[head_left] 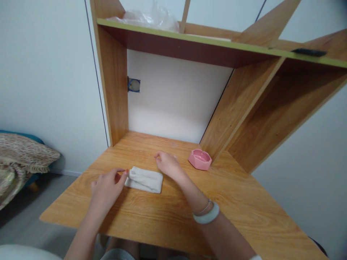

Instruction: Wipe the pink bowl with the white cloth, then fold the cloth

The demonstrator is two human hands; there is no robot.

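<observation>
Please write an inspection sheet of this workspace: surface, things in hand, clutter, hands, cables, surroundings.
Surface: wooden desk, bare grain, with shelf unit above.
Things in hand: folded white cloth lying flat on the desk.
Clutter: pink dish by the right upright; plastic bag and a dark flat object on the top shelf.
Hands: left hand, fingers pinching the cloth's left end; right hand behind the cloth, holding nothing, bracelets at the wrist.
Cables: nothing seen; a wall socket opening.
Surroundings: white walls, patterned blanket at left.
</observation>
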